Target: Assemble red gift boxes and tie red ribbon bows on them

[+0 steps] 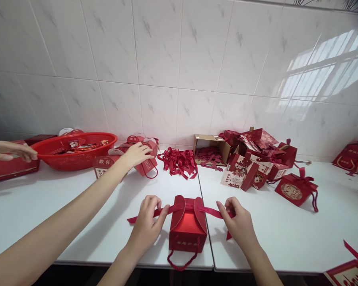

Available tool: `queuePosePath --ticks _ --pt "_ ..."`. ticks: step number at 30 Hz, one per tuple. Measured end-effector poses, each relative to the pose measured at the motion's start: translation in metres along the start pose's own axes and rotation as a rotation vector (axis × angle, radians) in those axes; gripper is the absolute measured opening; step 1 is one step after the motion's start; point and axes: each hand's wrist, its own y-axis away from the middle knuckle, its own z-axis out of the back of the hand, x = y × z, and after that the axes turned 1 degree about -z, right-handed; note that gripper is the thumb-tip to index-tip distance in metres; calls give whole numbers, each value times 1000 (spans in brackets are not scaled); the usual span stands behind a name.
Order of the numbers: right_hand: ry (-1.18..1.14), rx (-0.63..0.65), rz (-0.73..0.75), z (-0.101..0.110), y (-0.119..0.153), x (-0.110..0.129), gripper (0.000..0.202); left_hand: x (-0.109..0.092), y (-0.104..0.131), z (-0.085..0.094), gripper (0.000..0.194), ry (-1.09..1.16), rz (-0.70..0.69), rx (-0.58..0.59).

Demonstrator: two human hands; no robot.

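Observation:
A small red gift box (188, 226) stands near the table's front edge, its rounded flaps folded up and a rope handle hanging at the front. A dark red ribbon (210, 211) runs through the flaps and stretches out to both sides. My left hand (149, 220) pinches the ribbon's left part, its tail sticking out beyond the fingers. On the other side my right hand (234, 216) pinches the right part, with the end dangling below. The ribbon is not knotted.
Another person's hand (137, 154) touches red boxes (144, 167) at the back left; another hand (12, 151) is by a red basket (74, 161). Behind lie loose ribbons (179, 161), a cardboard box (226, 149), piled boxes (241, 172) and a bow-tied box (296, 188).

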Motion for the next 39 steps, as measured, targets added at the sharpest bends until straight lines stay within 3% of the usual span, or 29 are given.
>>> queuePosePath --ticks 2,4,6,8,10,12,14,16,19,23,27,33,36,39 --pt "3 -71 4 -1 6 0 32 -1 7 5 28 -74 -42 -25" --pt "-14 -75 4 0 16 2 34 -2 15 11 36 -112 9 74" --pt "-67 82 -35 -1 28 5 42 -2 23 15 38 -106 102 221" --pt "-152 276 -95 -4 39 10 49 -2 28 16 31 -58 200 287" --pt "-281 339 -193 -11 47 16 48 -3 30 12 27 55 318 254" --pt "-498 310 -368 -20 50 20 46 -4 27 6 39 240 440 156" --pt "-824 273 -571 -28 50 22 43 -6 22 0 44 533 541 63" --pt "-1158 220 -721 -34 48 22 34 -9 17 -5 38 891 657 13" --pt "-1448 106 -843 -38 44 18 16 -11 11 -8 21 1293 833 22" --pt "-1512 7 -870 -37 42 8 11 -11 7 -6 13 1399 924 -135" --pt "-1389 -105 -781 -30 40 8 11 -16 1 0 19 1335 834 -240" --pt "-1199 -193 -547 -10 21 26 19 -28 -21 13 19 1216 511 -328" --pt "-997 -174 -369 4 4 38 23 -38 -34 21 24 1163 348 -306" --pt "-709 -112 -161 21 -13 55 29 -54 -45 27 21 1065 199 -209"
